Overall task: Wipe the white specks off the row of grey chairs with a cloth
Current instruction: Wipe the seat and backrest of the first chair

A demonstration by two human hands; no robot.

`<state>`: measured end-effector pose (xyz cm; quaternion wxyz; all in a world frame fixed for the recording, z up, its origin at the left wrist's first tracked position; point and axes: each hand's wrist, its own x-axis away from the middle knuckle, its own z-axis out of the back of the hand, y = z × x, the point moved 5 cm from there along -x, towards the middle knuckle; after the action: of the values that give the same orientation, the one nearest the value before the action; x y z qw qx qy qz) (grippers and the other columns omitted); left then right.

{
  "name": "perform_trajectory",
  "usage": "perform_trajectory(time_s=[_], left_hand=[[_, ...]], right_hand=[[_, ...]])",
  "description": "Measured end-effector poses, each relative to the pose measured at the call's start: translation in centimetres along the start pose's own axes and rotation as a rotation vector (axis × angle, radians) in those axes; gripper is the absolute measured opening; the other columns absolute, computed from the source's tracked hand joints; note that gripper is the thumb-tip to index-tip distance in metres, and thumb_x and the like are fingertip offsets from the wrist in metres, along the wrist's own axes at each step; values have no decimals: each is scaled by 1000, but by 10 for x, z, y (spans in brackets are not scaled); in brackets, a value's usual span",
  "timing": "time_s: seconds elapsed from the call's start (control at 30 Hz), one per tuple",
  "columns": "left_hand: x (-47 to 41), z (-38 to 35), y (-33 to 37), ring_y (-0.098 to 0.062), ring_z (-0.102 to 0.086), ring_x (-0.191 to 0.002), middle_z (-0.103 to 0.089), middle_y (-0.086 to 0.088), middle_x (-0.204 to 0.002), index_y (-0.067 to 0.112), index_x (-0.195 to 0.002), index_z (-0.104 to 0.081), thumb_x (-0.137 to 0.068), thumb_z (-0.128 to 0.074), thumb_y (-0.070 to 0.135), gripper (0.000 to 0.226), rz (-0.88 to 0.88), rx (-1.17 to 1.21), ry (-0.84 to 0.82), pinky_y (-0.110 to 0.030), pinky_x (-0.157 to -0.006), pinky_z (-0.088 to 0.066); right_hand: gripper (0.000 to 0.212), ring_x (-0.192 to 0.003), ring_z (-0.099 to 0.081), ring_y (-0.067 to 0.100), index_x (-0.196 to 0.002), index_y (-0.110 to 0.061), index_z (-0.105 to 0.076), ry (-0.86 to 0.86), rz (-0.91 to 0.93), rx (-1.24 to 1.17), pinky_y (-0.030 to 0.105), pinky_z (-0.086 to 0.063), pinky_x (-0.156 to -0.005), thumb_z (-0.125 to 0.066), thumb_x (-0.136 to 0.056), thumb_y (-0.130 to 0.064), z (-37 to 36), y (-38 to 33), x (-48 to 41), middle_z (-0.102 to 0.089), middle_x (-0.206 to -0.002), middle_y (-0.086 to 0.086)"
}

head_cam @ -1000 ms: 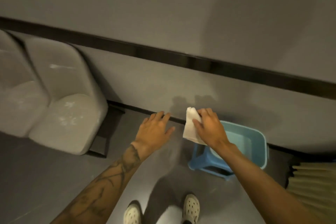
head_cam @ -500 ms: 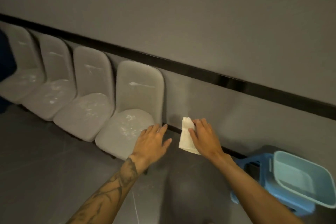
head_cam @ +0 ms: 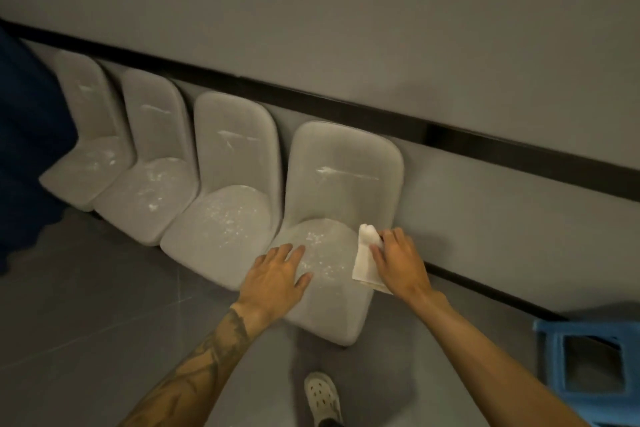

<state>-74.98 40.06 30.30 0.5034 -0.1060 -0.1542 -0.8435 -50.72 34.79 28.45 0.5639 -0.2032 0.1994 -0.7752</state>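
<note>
Several grey chairs stand in a row against the wall, each with white specks on seat and backrest. The nearest chair (head_cam: pixel 341 163) is right in front of me. My right hand (head_cam: pixel 398 262) grips a folded white cloth (head_cam: pixel 365 258) over the right side of that chair's seat. My left hand (head_cam: pixel 277 276) hovers open, fingers spread, over the seat's left front part. White specks (head_cam: pixel 318 255) lie on the seat between my hands. The chair beside it (head_cam: pixel 225 218) is speckled too.
A blue plastic stool (head_cam: pixel 588 360) stands on the floor at the right edge. A dark blue object (head_cam: pixel 24 135) fills the far left. A black rail (head_cam: pixel 485 146) runs along the grey wall. My white shoe (head_cam: pixel 322 395) is on the grey floor below.
My view has swung left from the blue stool and basin to the chair row. Both hands have come over the nearest chair's seat, the right one still holding the cloth.
</note>
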Motion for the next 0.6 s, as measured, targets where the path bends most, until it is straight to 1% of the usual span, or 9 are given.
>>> perform_trajectory(time_s=[0.1, 0.17, 0.27, 0.47, 0.6], left_hand=[[-32, -6, -45, -23, -30, -155, -29, -3, -171, 25, -166, -23, -108, -37, 55, 67, -10, -17, -28, -38, -126, -25], [-46, -11, -62, -24, -32, -155, -31, -4, -170, 24, -166, -25, -108, -38, 54, 67, -27, -14, -36, -38, -125, -26], [-80, -32, -95, -24, -31, -156, -30, -4, -171, 24, -166, -24, -109, -36, 54, 66, -57, 6, -73, -38, -126, -25], [-152, -99, -158, -26, -33, -155, -32, -5, -170, 23, -166, -26, -109, -38, 53, 65, -135, 50, -97, -40, -126, -27], [-200, -165, -191, -25, -35, -153, -34, -5, -169, 24, -166, -26, -109, -38, 52, 65, -229, -18, -120, -38, -124, -30]], right_hand=[[26, -112, -48, 28, -122, -13, -52, 1, -61, -25, 38, -46, -84, -47, -103, -30, -32, -8, -29, -50, -122, 7], [25, -110, -49, 27, -121, -14, -52, 13, -100, -33, 35, -45, -82, -47, -103, -30, -44, -7, -37, -50, -120, 5], [25, -109, -48, 25, -120, -15, -52, 18, -181, -15, 33, -43, -80, -45, -103, -32, -83, -1, -53, -50, -119, 4], [26, -107, -48, 26, -122, -13, -53, 45, -341, 11, 32, -42, -83, -47, -103, -31, -171, 20, -70, -52, -122, 6], [28, -109, -47, 25, -125, -12, -53, 84, -416, 32, 35, -45, -90, -46, -104, -30, -232, 44, -78, -51, -124, 7]])
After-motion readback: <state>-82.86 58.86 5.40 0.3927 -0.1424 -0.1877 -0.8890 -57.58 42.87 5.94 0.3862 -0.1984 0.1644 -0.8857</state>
